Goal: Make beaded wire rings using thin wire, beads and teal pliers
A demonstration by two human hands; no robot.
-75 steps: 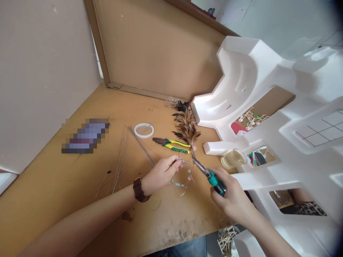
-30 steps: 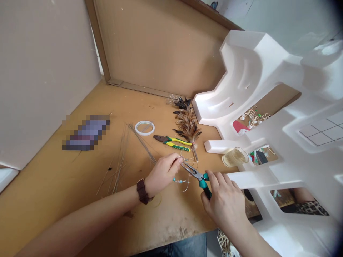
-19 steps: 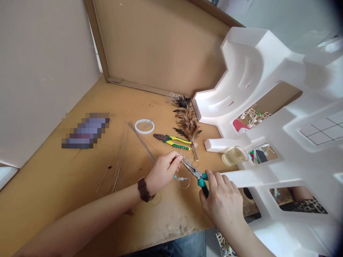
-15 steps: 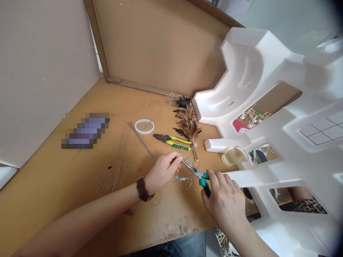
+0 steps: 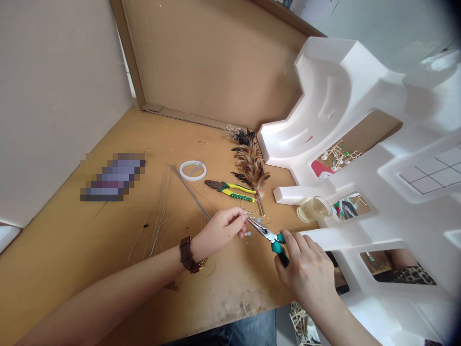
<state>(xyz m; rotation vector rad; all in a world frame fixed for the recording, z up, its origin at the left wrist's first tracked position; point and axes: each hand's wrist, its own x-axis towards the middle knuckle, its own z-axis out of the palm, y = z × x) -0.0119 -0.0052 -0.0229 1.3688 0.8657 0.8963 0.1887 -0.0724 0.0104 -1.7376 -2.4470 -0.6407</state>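
Observation:
My right hand [image 5: 306,259] is wrapped round the teal handles of long-nose pliers [image 5: 268,234], whose jaws point up and left. The jaw tips meet the fingertips of my left hand [image 5: 225,229], which pinches a thin wire. Pale blue beads [image 5: 248,234] on fine wire hang by those fingers, and more wire loops lie just behind. What exactly sits between the jaws is too small to tell. Beyond my hands lie combination pliers [image 5: 230,190] with yellow-green handles and a brown feather duster [image 5: 252,163].
Straight wires [image 5: 158,221] lie spread on the tabletop left of my hands. A white ring [image 5: 192,170] lies behind them, and a blurred-out rectangular item [image 5: 113,178] farther left. A glass jar [image 5: 314,209] stands beside the large white foam moulding [image 5: 324,86] on the right. Cardboard [image 5: 216,57] walls the back.
The jaws of the long-nose pliers look closer together. My right hand has shifted slightly right and down. My left fingers have turned a little, and the beads now hang nearer them.

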